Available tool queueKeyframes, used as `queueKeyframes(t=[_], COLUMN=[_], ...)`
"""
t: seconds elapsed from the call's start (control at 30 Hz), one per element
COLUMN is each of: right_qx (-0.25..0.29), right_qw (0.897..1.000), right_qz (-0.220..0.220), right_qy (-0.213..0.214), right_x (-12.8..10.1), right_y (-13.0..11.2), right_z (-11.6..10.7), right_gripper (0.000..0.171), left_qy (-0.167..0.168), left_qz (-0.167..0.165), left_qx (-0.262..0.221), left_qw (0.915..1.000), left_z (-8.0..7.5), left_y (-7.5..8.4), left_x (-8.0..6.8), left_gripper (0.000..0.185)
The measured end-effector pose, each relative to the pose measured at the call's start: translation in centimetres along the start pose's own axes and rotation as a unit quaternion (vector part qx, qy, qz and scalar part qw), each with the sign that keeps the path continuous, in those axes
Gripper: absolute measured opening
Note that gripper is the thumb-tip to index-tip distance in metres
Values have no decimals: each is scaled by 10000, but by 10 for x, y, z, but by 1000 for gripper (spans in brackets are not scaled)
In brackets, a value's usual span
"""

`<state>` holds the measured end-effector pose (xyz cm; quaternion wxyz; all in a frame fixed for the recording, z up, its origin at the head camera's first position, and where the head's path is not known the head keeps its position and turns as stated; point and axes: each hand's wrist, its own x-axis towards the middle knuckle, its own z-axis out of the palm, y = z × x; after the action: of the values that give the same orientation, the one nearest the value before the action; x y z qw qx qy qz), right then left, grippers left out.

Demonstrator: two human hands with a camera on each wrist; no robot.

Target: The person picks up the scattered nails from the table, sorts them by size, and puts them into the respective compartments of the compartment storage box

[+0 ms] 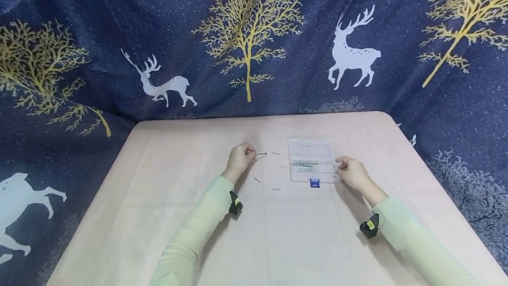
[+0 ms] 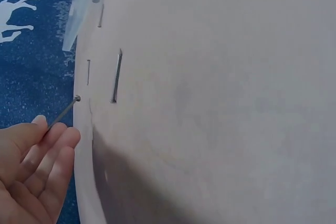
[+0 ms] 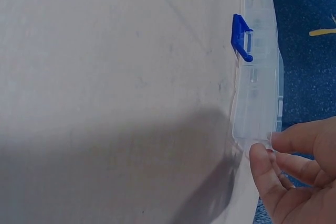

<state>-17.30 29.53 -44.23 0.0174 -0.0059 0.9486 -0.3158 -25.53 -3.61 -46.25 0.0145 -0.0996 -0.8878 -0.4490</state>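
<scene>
My left hand (image 1: pixel 239 160) pinches a nail (image 2: pixel 63 114) between thumb and fingers, its head pointing away from the fingertips. Just right of that hand stands a clear plastic box (image 1: pixel 295 175) with its lid (image 1: pixel 311 150) folded back. Several long greenish nails (image 1: pixel 304 163) lie in the box. A blue latch (image 3: pixel 240 38) hangs at its near side. At the box's right end, my right hand (image 1: pixel 354 173) holds the corner between thumb and fingers.
Loose nails lie on the pink tablecloth between my left hand and the box, among them one nearer nail (image 1: pixel 257 180) and another nail (image 1: pixel 276 189). A dark blue curtain (image 1: pixel 278 87) with deer and trees hangs behind the table.
</scene>
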Motion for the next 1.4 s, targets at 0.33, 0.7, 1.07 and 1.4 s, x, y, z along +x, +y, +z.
queueKeyframes(t=[0.33, 0.7, 1.07, 1.4], right_qx=[-10, 21, 27, 3], right_qw=[10000, 10000, 10000, 10000], right_qz=[85, 10, 59, 37], right_qy=[-51, -11, -45, -19], right_x=[2, 3, 1, 3], right_y=[2, 1, 1, 4], right_z=[-1, 0, 1, 2], right_gripper=[40, 39, 39, 39], left_qy=[-239, -767, -999, -1027], left_qz=[-198, -150, -90, -535], left_qx=[-1185, -1577, -1633, -1827], left_qw=[9925, 9844, 9815, 9763], left_z=[11, 32, 54, 72], left_y=[17, 34, 53, 69], left_x=[0, 2, 0, -1], left_gripper=[14, 14, 15, 13])
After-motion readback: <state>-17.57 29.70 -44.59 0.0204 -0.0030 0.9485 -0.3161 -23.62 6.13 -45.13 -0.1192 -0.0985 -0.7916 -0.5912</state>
